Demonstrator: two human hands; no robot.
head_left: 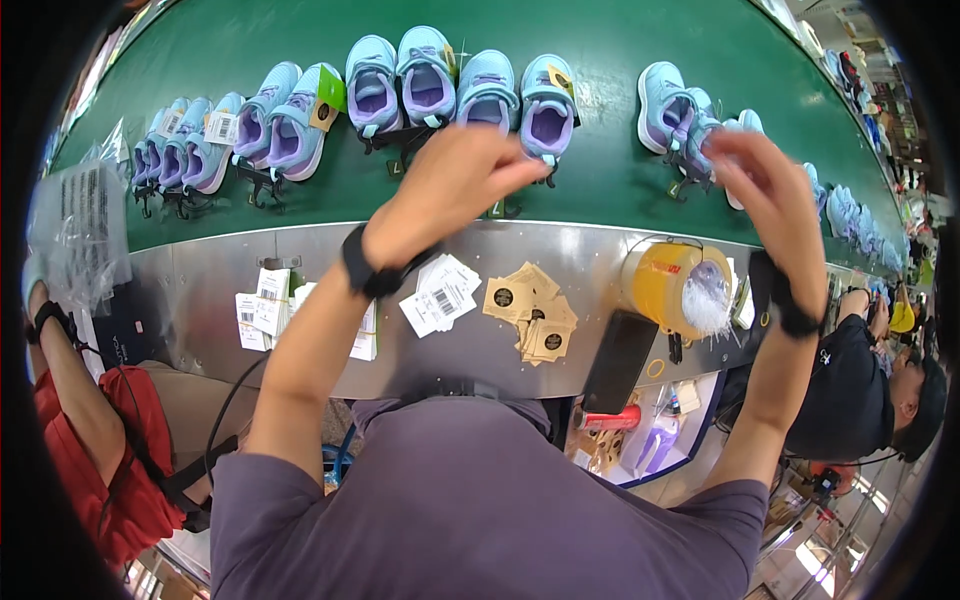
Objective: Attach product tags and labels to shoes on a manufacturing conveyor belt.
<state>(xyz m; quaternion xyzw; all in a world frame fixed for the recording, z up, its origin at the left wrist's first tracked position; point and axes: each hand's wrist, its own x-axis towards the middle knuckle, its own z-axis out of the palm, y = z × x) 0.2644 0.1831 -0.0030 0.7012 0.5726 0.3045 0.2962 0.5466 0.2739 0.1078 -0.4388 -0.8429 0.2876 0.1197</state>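
Observation:
Pairs of light-blue shoes with purple linings stand along the green surface, joined by black hooks at their heels. My left hand hovers over the heels of a middle pair, with thumb and fingers apart and nothing visible in it; part of that pair is covered. The thumb tip comes close to the heel of a tagged shoe. At the right, my right hand is slightly blurred, its fingers curved and apart. Its fingertips overlap the edge of another pair; whether they touch it cannot be told.
On the metal ledge lie white barcode tags, brown paper tags, a black phone and a yellow tape-like roll with white fasteners. An open drawer sits below. People work on either side. A plastic bag hangs at left.

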